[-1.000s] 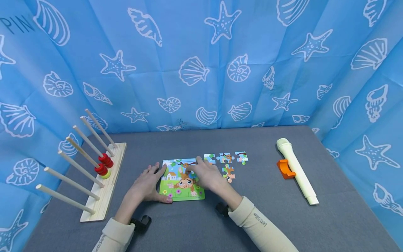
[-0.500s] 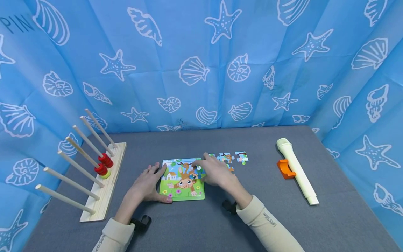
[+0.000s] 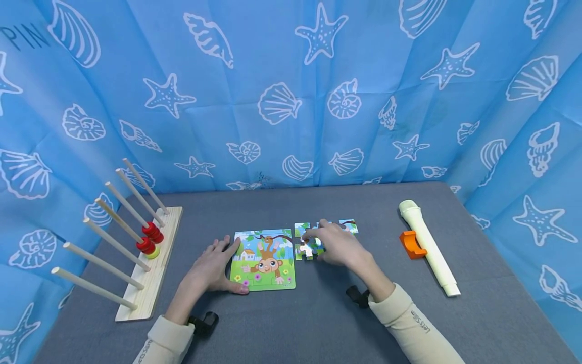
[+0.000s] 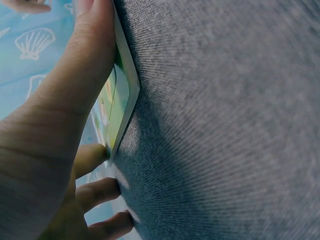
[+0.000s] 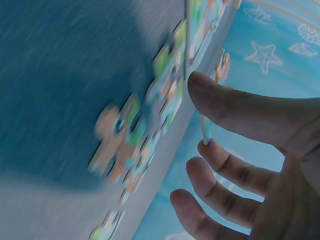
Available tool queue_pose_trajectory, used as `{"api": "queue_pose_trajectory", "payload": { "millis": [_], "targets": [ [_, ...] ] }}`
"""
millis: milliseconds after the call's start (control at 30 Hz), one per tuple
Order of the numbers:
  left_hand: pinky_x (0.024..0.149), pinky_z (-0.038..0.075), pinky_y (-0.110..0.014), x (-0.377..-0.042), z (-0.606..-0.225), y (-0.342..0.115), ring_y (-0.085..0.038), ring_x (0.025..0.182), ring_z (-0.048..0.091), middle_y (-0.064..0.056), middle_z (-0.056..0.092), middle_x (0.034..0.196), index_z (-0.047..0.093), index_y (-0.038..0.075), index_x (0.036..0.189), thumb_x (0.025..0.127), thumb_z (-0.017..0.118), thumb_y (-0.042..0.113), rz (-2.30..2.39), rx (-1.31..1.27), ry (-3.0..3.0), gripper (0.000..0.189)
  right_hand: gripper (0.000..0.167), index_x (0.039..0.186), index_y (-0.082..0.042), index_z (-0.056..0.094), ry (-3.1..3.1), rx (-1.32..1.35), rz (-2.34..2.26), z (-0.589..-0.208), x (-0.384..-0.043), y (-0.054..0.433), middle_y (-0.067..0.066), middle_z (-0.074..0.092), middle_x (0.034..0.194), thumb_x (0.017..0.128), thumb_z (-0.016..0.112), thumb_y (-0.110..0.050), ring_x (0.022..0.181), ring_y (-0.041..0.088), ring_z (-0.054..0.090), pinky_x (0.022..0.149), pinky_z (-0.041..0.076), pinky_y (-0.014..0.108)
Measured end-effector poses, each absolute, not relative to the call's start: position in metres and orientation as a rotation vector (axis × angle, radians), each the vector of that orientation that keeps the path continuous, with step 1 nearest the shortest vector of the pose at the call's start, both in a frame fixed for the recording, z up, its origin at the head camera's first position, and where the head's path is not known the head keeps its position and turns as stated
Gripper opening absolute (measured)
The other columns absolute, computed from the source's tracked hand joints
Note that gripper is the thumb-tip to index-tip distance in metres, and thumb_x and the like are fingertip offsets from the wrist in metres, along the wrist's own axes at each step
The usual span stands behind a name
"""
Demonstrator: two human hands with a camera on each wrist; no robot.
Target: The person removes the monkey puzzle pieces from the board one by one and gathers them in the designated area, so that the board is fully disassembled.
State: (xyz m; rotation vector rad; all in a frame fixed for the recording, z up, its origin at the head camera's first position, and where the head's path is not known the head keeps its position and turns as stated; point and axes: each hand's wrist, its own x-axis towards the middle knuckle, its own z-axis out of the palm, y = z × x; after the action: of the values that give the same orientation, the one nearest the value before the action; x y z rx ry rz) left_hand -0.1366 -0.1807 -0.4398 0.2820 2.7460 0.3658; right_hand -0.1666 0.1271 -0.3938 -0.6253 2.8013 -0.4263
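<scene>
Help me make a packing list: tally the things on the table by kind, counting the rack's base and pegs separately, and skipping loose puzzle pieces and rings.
Monkey puzzle: 1
Wooden rack base: 1
Wooden pegs: 7
Microphone-shaped object: 1
Orange piece: 1
Total: 11

Wooden peg rack [image 3: 156,275], orange piece [image 3: 412,245], cream microphone [image 3: 430,247], blue curtain [image 3: 291,136]

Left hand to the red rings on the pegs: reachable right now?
Probably yes: nothing visible blocks the gap between the left hand and the red rings, though it would have to leave the puzzle board it touches.
</scene>
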Motion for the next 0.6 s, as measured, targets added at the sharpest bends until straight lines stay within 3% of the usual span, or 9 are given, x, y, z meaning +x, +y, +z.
{"api": "queue_pose_trajectory", "payload": {
  "millis": [100,200,333,600],
  "targets": [
    [0.115,0.030,-0.074,-0.137,-0.441,-0.181,-0.057,0.151,0.024,-0.030,0.024,0.166,0.029,0.008,0.162,0.065,0.090,0.063,0.368,0.280,2.746,0.127,0.051,0.123,-0.022,0.073,2.799,-0.601,-0.403,-0.395,-0.167,0.139,0.010,0.063,0.115,0.080,0.085,0.000,0.092,0.023,0.059,0.072,0.053,0.043],
    [0.115,0.030,-0.074,-0.137,-0.441,-0.181,-0.058,0.151,0.024,-0.030,0.024,0.166,0.029,0.008,0.162,0.065,0.090,0.062,0.369,0.284,2.749,0.127,0.052,0.125,-0.022,0.072,2.792,-0.571,-0.379,-0.397,-0.168,0.152,0.014,0.063,0.126,0.079,0.086,-0.002,0.105,0.031,0.064,0.079,0.057,0.056],
    [0.115,0.030,-0.074,-0.136,-0.441,-0.180,-0.058,0.151,0.024,-0.030,0.025,0.166,0.029,0.008,0.161,0.065,0.090,0.063,0.371,0.289,2.752,0.127,0.052,0.128,-0.021,0.071,2.779,-0.522,-0.327,-0.400,-0.169,0.168,0.020,0.058,0.144,0.080,0.086,-0.005,0.128,0.042,0.058,0.092,0.051,0.072],
    [0.115,0.031,-0.074,-0.136,-0.440,-0.179,-0.058,0.150,0.025,-0.029,0.026,0.166,0.030,0.008,0.161,0.064,0.090,0.063,0.367,0.284,2.755,0.127,0.053,0.125,-0.023,0.072,2.772,-0.452,-0.319,-0.402,-0.171,0.197,0.019,0.064,0.130,0.078,0.086,-0.001,0.111,0.036,0.064,0.081,0.056,0.065]
  ]
}}
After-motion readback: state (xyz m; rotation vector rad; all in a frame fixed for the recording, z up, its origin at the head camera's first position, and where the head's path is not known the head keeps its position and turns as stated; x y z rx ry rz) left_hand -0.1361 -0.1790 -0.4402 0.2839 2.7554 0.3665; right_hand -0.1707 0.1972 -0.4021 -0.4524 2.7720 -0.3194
